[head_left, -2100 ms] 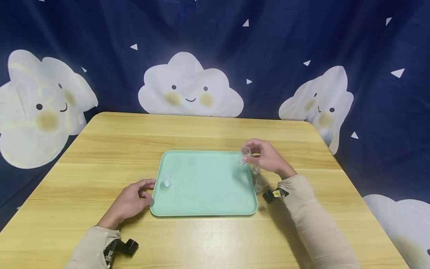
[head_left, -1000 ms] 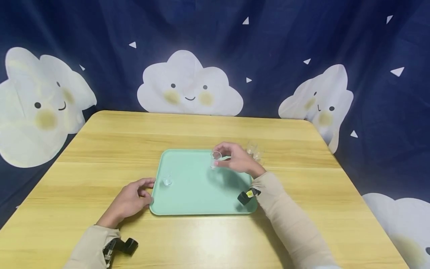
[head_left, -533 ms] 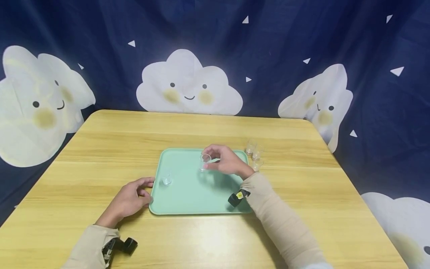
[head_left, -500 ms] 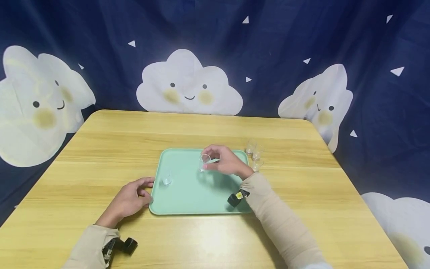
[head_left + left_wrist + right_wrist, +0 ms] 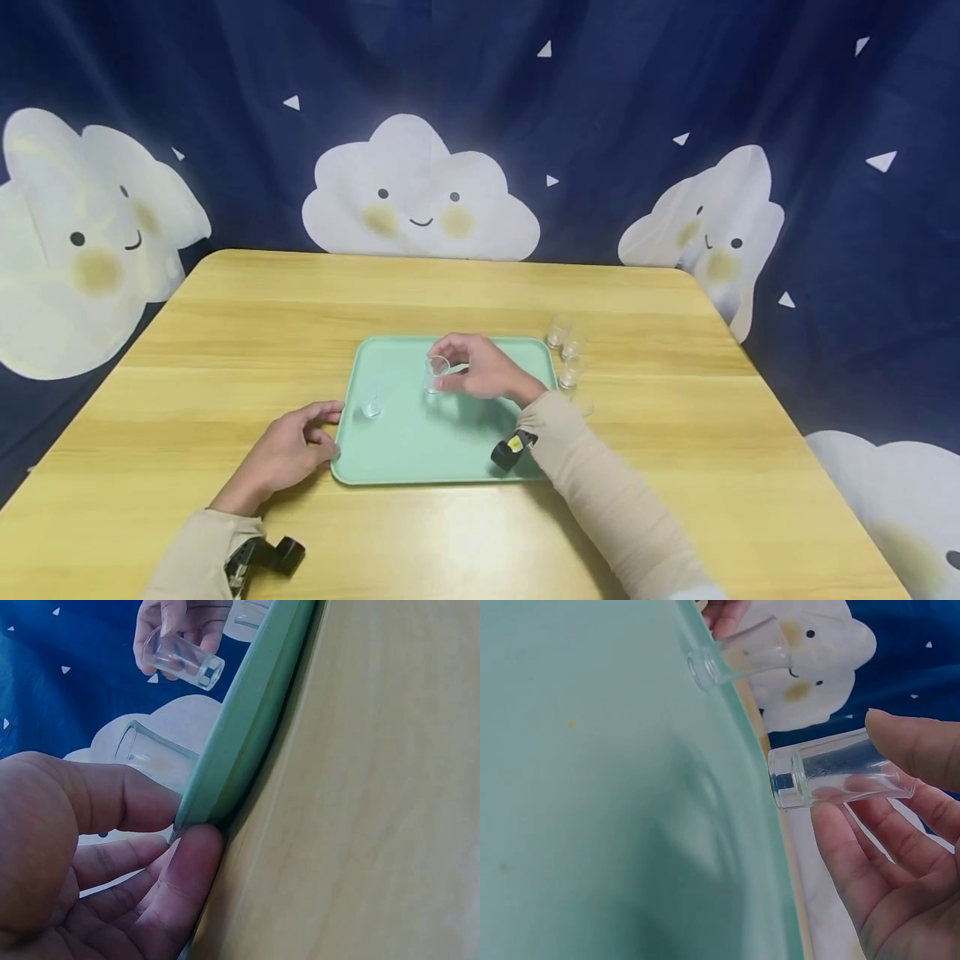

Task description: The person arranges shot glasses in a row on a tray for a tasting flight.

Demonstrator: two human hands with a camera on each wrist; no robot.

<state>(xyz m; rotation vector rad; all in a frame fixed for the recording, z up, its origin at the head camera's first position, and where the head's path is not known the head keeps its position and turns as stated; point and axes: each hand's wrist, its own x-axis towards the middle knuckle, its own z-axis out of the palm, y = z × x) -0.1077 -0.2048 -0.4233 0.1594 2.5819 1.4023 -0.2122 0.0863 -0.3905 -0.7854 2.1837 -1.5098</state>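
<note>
Right hand [image 5: 483,371] holds shot glass [image 5: 836,776] above green tray [image 5: 420,450]

Thumb and fingers clamp the glass's side wall, its thick base protruding below. It is colourless, transparent, widening toward the mouth. The left hand [image 5: 287,450] pinches the tray's left rim, near a second shot glass [image 5: 371,407].

The bare left hand [image 5: 288,450] touched the mint-green rectangular tray [image 5: 408,450]; the bare right hand [image 5: 480,369] hung above it, fingers curled.

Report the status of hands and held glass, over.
Right hand holds shot glass over green tray. Left hand touches its rim. Standing shot glass, tray's left side: possible obstacle.
</note>
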